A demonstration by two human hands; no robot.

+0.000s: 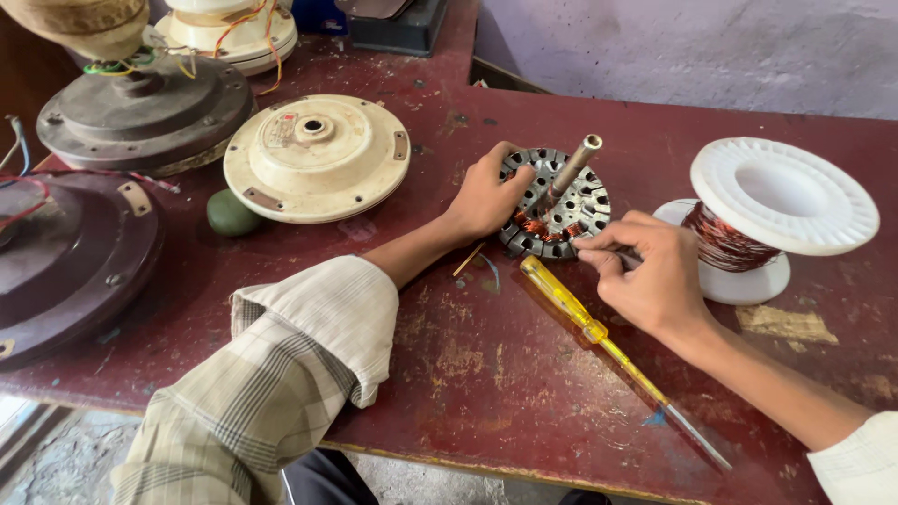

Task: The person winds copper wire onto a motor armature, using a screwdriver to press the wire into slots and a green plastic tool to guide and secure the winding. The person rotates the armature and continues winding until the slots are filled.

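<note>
Dark red and badly scuffed, the desk (486, 374) runs up to a pale wall at its far edge. Near the middle of the desk lies a round metal fan stator (554, 204) with a steel shaft (572, 166) sticking up at a slant from its centre; a few of its slots toward the near side carry copper wire.

The left hand (486, 196) lies on the stator's left rim, fingers spread over the slots, pressing it flat. The right hand (645, 266) sits at the stator's near-right edge, its thumb and forefinger pinched together on something thin, most likely the wire, though the strand itself is too fine to make out. Just beside that hand, toward the right edge of the desk, stands a white spool (772, 210) wound with copper wire. A yellow-handled screwdriver (608, 351) lies loose on the desk between the two forearms, its tip pointing toward the near edge.

To wind well, the left hand should probably keep the stator from turning while the right lays each turn snug into its slot under even tension, without scraping the wire on the slot edges.

Toward the left edge sit a cream fan cover (318, 157), a small green ball (231, 213) and dark motor housings (140, 117).
</note>
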